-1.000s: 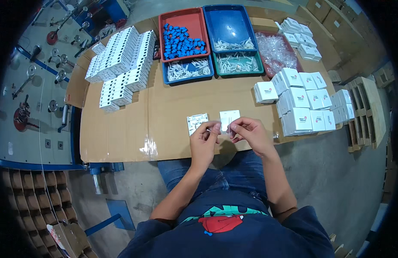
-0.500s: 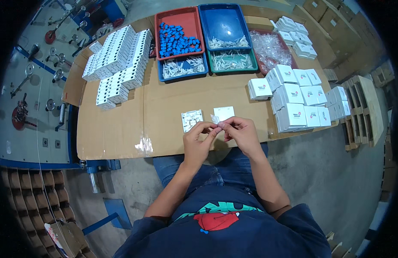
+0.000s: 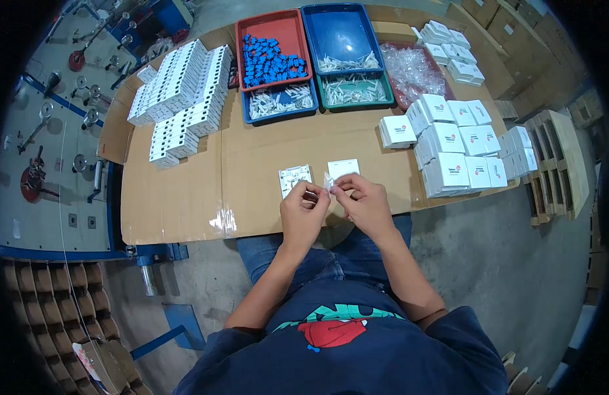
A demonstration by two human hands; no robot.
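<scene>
Blocks (image 3: 179, 99), white with dark holes, stand in rows at ten o'clock from the hands, on brown cardboard (image 3: 173, 204). At eleven o'clock, a red tray (image 3: 271, 26) holds a pile of little blue bits (image 3: 268, 62). An open white square (image 3: 291, 176) with small parts in it lies just past the left hand (image 3: 301, 217), at ten o'clock from its fingertips. The left thumb and finger are pinched on a little pale piece (image 3: 328, 180); the right hand (image 3: 367, 207) looks pinched on it too. The piece is right between the two hands, so neither is nearer. Its long side points to about twelve o'clock; it is too small to tell more. At one o'clock from it, just past the right fingers, lies a plain white square (image 3: 344, 166). Farther off at one o'clock are clear bags (image 3: 413, 72), and white boxes (image 3: 446, 138) are piled at two o'clock.
</scene>
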